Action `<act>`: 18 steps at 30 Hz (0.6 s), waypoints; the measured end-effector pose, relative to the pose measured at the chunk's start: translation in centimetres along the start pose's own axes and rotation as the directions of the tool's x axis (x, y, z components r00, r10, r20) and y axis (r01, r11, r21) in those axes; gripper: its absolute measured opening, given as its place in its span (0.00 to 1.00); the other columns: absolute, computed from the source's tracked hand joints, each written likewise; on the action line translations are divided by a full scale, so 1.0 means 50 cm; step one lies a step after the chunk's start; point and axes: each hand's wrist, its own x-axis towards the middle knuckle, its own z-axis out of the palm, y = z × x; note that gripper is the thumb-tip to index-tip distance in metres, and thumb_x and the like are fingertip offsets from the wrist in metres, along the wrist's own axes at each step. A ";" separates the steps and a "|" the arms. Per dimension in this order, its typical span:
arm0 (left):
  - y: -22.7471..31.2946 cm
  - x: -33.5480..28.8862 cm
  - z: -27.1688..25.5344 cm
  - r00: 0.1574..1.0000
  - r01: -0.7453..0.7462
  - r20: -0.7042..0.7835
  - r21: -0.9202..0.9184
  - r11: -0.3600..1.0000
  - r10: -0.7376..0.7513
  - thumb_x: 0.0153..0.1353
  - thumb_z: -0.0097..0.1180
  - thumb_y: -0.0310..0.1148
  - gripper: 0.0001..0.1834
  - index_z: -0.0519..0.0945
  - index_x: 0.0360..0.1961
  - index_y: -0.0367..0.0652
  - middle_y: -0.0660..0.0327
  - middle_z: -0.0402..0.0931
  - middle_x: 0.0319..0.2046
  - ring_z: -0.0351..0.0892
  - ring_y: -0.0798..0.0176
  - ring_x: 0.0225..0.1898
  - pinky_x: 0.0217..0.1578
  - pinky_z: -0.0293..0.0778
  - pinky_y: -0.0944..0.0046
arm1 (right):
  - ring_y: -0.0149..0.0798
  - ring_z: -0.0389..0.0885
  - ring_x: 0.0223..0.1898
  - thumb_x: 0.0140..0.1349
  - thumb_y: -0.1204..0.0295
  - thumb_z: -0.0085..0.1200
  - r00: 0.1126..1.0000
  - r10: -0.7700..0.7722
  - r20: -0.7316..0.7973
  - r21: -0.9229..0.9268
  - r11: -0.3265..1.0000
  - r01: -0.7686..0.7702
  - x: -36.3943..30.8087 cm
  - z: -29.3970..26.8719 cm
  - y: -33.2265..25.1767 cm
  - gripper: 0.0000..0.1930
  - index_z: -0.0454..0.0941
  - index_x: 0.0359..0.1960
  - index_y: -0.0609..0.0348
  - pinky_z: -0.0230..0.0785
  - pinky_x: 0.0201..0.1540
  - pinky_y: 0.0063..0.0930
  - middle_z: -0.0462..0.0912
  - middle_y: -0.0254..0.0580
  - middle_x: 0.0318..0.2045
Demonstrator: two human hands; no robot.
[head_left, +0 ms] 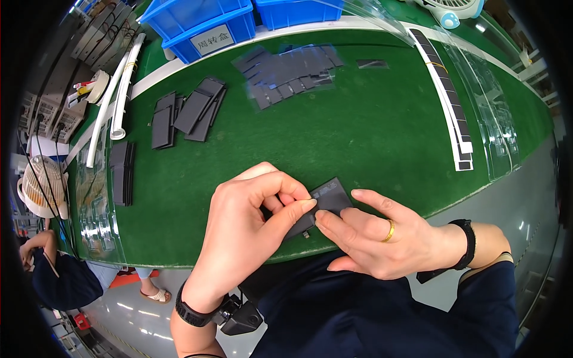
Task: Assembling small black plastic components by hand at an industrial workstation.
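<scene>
Beyond the black pack [334, 192], the green table [268, 140] runs as plain surface toward the dark sheets [292, 68]; its near edge passes just below the pack. From the pack's left, the left hand [242, 221] pinches thumb and forefinger together over it, contents indiscernible. From its right, the right hand [382, 238] rests fingertips on the pack, thumb clear.
</scene>
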 end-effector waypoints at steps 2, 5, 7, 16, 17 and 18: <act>0.000 0.002 0.002 1.000 -0.008 -0.009 0.023 1.000 0.008 0.53 0.65 0.18 0.03 0.82 0.27 0.33 0.66 0.71 0.27 0.68 0.80 0.20 0.21 0.62 0.78 | 0.36 0.69 0.52 0.62 0.52 0.53 1.000 -0.010 0.006 -0.008 1.000 0.010 0.001 -0.002 0.004 0.23 0.82 0.38 0.64 0.68 0.59 0.39 0.79 0.41 0.48; 0.005 0.006 0.004 1.000 -0.003 -0.016 0.068 0.998 0.004 0.52 0.65 0.18 0.03 0.82 0.27 0.33 0.66 0.72 0.26 0.67 0.80 0.20 0.20 0.62 0.77 | 0.36 0.70 0.53 0.62 0.52 0.53 1.000 -0.025 0.015 -0.021 0.999 0.025 0.002 -0.006 0.007 0.22 0.81 0.37 0.63 0.68 0.60 0.39 0.77 0.39 0.48; 0.008 0.008 0.004 1.000 0.011 -0.016 0.090 0.996 -0.010 0.52 0.65 0.18 0.03 0.81 0.26 0.33 0.66 0.72 0.26 0.67 0.80 0.20 0.20 0.62 0.77 | 0.36 0.70 0.53 0.62 0.52 0.54 0.999 -0.031 0.018 -0.026 0.999 0.031 0.002 -0.005 0.008 0.22 0.81 0.37 0.62 0.68 0.60 0.39 0.77 0.39 0.49; 0.034 0.008 -0.005 0.999 0.040 0.011 0.187 0.982 -0.043 0.49 0.65 0.19 0.04 0.81 0.27 0.36 0.67 0.71 0.24 0.64 0.79 0.19 0.20 0.60 0.75 | 0.44 0.73 0.56 0.58 0.57 0.59 0.996 0.056 0.066 0.354 0.932 -0.076 0.021 -0.010 0.036 0.23 0.81 0.43 0.68 0.68 0.60 0.40 0.80 0.45 0.47; 0.040 0.005 -0.006 0.999 0.036 0.026 0.297 0.954 -0.046 0.50 0.64 0.20 0.07 0.81 0.31 0.37 0.66 0.71 0.25 0.64 0.78 0.19 0.20 0.60 0.74 | 0.45 0.74 0.55 0.57 0.58 0.60 0.996 0.065 0.066 0.379 0.922 -0.085 0.025 -0.013 0.040 0.22 0.81 0.42 0.68 0.67 0.61 0.41 0.80 0.44 0.47; 0.047 0.002 -0.007 0.998 0.031 0.041 0.404 0.914 -0.052 0.50 0.64 0.20 0.09 0.80 0.35 0.38 0.66 0.71 0.26 0.63 0.78 0.20 0.20 0.60 0.74 | 0.45 0.75 0.54 0.56 0.59 0.61 0.995 0.074 0.065 0.404 0.910 -0.094 0.028 -0.016 0.043 0.22 0.82 0.42 0.68 0.66 0.61 0.42 0.80 0.44 0.47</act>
